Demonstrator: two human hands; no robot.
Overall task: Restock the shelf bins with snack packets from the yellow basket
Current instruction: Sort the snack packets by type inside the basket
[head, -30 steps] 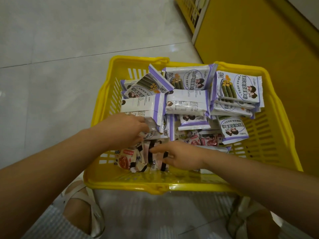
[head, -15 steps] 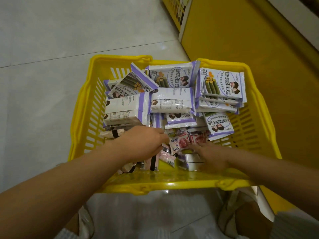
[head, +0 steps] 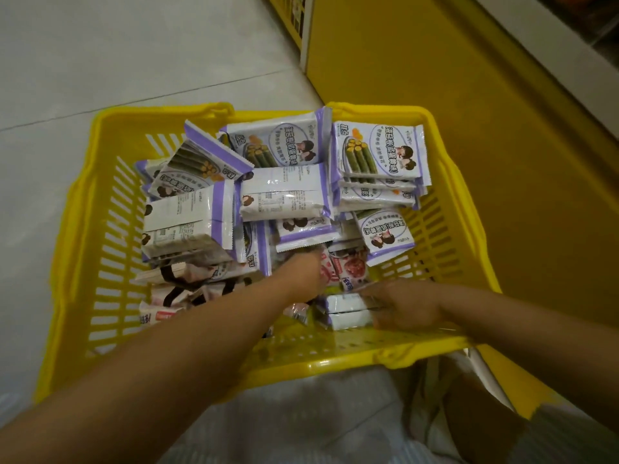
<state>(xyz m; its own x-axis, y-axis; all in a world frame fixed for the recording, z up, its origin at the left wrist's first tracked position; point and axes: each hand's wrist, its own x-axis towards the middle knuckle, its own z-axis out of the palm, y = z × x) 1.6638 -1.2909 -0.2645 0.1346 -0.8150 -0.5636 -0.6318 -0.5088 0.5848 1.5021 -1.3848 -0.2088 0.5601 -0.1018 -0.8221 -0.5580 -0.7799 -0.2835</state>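
Right hand (head: 405, 306) has its grip clamped on a small stack of white packets (head: 348, 311) by the near wall of the yellow basket (head: 83, 229). Left hand (head: 301, 272) is in among the red packets (head: 351, 267), fingers buried, so I can't tell its grip. Beyond them, purple-and-white snack packets (head: 284, 192) lie heaped across the basket, which sits on the tiled floor (head: 100, 61).

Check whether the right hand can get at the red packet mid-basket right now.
Probably yes: the red packet lies exposed just beyond the right hand, nothing between them. But that hand seems to grip white packets, and the left hand crowds the red packet's left side.
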